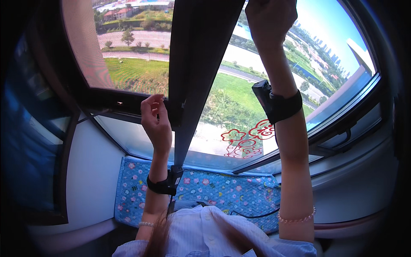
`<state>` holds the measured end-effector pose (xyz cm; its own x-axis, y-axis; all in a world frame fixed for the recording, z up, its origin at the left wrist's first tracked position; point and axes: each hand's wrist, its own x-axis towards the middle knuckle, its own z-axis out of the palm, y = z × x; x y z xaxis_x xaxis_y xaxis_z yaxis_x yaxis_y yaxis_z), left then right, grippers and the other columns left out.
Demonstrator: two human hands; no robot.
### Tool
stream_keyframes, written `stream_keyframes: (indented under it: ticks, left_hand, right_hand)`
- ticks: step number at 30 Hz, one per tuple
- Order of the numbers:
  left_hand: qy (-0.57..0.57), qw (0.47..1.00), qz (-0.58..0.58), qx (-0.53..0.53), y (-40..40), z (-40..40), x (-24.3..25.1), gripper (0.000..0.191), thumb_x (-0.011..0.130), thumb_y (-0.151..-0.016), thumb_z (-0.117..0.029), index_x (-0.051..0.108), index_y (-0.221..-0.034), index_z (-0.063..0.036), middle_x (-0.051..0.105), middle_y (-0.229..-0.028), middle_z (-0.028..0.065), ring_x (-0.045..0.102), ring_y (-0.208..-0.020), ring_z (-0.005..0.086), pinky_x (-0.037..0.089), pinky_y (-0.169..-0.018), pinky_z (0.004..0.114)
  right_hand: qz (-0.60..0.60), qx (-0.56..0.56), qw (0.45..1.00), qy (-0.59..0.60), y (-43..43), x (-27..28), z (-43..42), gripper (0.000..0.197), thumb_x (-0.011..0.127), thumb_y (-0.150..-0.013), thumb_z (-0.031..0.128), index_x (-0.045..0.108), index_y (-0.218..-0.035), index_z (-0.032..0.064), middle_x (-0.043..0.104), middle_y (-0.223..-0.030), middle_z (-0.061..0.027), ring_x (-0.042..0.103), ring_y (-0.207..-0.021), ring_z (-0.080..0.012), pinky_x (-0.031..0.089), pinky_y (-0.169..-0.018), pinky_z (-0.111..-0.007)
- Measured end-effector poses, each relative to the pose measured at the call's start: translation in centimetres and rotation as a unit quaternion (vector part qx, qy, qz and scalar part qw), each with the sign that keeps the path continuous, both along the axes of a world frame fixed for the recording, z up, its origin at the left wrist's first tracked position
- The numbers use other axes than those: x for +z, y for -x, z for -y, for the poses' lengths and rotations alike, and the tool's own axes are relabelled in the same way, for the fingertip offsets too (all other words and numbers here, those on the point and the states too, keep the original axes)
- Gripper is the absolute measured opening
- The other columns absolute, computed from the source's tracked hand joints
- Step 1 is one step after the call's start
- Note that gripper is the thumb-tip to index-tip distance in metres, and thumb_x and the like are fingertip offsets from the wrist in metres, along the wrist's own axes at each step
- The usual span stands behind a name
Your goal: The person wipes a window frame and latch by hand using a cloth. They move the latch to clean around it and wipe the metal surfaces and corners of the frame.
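My left hand (157, 120) is raised at the lower corner of the screened window (138, 57), thumb and fingers bent together beside the dark frame. Whether it pinches something small there cannot be told. My right hand (273, 19) reaches up past the top edge of the view, in front of the large glass pane (237, 83); its fingers are partly cut off, so what it touches is hidden. Between my two arms runs a wide dark window post (199, 57). Each forearm wears a black strap with a small device.
A blue flowered quilted pad (205, 184) covers the window ledge below. Red cartoon decals (245, 139) are on the pane's lower part. On the left stands an opened dark-framed window sash (61, 167). At the right is a window handle (345, 136). A black cable (257, 216) crosses the pad.
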<state>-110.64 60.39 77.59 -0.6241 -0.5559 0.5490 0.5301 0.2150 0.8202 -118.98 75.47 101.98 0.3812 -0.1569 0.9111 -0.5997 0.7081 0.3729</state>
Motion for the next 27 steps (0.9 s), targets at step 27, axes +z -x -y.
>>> stream_keyframes:
  ticks: [27]
  left_hand:
    - [0.061,0.995,0.055,-0.053,-1.1,-7.0,-0.5,0.014,0.052,-0.089,0.001,0.057,-0.101,0.0001,0.06,-0.093,0.0042,0.052,-0.075,0.0081,0.043,-0.068,0.019]
  right_hand:
    - [0.333,0.073,0.931,-0.128,-1.8,-23.1,-4.0,0.029,0.062,-0.071,0.01,0.058,-0.1,0.0121,0.049,-0.111,-0.0102,0.054,-0.098,-0.0258,0.055,-0.066,-0.032]
